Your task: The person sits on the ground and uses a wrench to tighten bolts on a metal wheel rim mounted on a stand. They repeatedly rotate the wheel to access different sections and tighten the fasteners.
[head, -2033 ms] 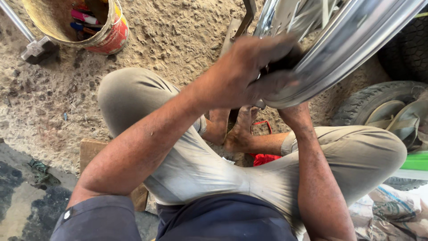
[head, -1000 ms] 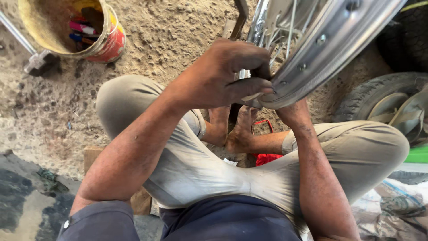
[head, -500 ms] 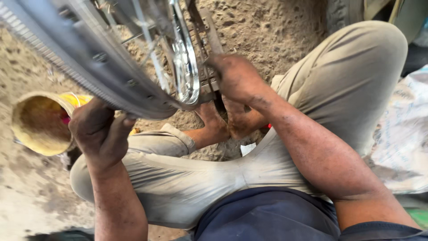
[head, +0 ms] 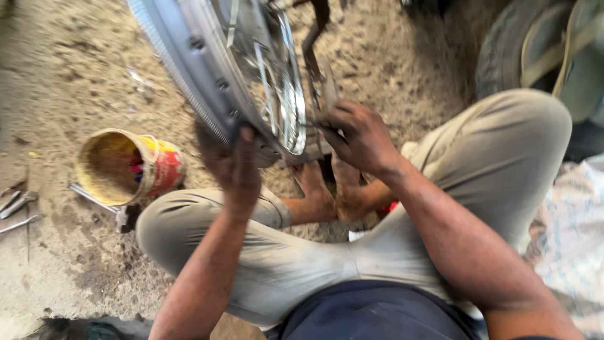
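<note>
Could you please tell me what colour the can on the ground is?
The can is yellow and red outside, dusty tan inside; the head view shows it.

1 head-worn view, facing steeply down, close over lap and sandy ground (head: 69, 75)

I see a sandy, pitted dirt floor (head: 75, 75) in daylight; at nine o'clock a yellow-and-red tin bucket (head: 129, 167) lies tipped over, metal tools (head: 16, 208) beside it; at two o'clock stands a dark tyre (head: 503, 50); at four o'clock, pale cloth (head: 569, 239).
</note>
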